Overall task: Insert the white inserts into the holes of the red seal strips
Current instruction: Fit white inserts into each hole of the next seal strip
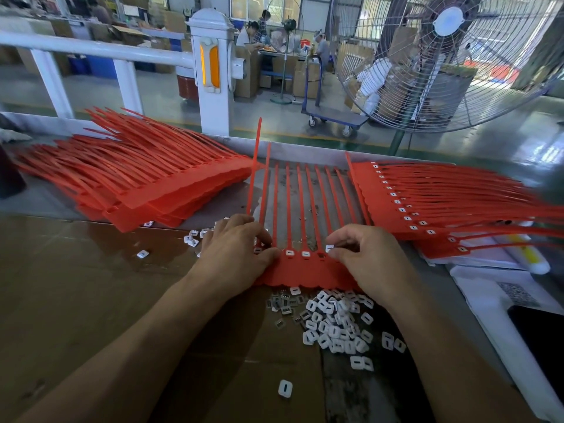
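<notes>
Pinching a white insert (330, 248) in the right grip (370, 259) over an empty hole of the red seal strip (305, 271) on the desk (91, 270), left grip (236, 254) pressing it flat; tilted, could jam or pop out.

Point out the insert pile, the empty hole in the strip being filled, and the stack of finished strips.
insert pile (334, 323), head view, middle of the white heap.
empty hole (321, 255), head view, dark opening in the strip's head.
finished strips (393, 203), head view, flat red heads beside the fitted inserts.
</notes>
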{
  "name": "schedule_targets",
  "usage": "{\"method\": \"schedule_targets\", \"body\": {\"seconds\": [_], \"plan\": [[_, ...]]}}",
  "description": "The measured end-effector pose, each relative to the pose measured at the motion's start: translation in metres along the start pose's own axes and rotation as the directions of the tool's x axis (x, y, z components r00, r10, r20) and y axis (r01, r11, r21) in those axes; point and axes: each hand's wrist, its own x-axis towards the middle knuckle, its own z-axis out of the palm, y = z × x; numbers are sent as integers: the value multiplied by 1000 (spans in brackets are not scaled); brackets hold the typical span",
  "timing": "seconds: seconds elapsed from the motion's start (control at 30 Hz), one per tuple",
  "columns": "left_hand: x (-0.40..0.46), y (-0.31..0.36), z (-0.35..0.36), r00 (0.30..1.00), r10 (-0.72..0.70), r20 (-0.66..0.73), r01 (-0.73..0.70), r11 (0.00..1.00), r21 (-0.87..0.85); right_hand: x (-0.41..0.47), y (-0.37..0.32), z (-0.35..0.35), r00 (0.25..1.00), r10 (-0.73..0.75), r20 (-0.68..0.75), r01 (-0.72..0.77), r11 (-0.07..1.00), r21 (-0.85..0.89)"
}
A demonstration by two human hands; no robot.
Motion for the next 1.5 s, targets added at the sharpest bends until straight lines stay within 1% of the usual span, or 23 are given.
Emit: {"method": "schedule_targets", "body": {"seconds": [0.23,0.33,0.53,0.67,0.77,0.93,1.13,1.4,1.5], "plan": [[1,-2,1,1000,0,2,0,1000,4,3,-2,8,997,-52,52,57,993,-104],[2,-1,1,1000,2,-1,-2,1000,2,5,-2,9,997,-42,64,49,992,-115],[2,-2,1,1000,-5,6,5,1000,0,3,-3,7,995,4,95,3,997,-71],[2,-3,2,1000,2,0,-2,1000,3,0,-1,4,999,11,36,-10,999,-50],[2,-3,2,1000,3,3,-3,1000,6,1,-2,2,999,-10,40,14,995,-101],[3,-3,2,1000,3,7,-3,1000,15,-1,-6,2,995,-70,74,86,966,-242],[3,-3,3,1000,2,8,-2,1000,11,-5,-10,3,991,-117,58,128,953,-275],[3,-2,2,1000,-1,13,1,1000,13,-4,-19,2,982,-106,159,164,893,-418],[2,-2,2,1000,2,6,-2,1000,7,0,-20,-3,973,-78,219,164,899,-406]]}}
